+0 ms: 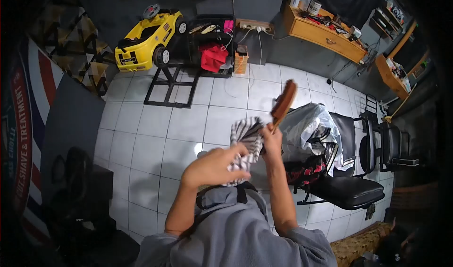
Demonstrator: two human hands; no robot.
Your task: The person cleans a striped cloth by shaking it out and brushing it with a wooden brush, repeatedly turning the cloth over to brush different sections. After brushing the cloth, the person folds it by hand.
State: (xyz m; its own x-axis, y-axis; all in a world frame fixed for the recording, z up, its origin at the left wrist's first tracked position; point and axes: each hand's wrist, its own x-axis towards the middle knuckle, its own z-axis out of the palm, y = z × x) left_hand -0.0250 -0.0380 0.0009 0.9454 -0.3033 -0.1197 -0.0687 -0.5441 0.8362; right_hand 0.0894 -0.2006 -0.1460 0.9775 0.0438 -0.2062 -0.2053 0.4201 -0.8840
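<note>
In front of my body hangs a black-and-white striped cloth (246, 128). My left hand (217, 165) lies against its left side, with the thumb and fingers bent around part of it. My right hand (272, 142) is closed around the handle of a brush (285, 99), whose brown head points up and away from me. The cloth's right edge touches my right hand; whether those fingers also grip it is hidden.
A black chair (347, 191) with a clear plastic sheet (306, 125) stands at the right. Ahead are a yellow toy car (146, 38), a black metal frame (172, 85) on the tiles, and a wooden drawer shelf (325, 38) holding bottles and tools.
</note>
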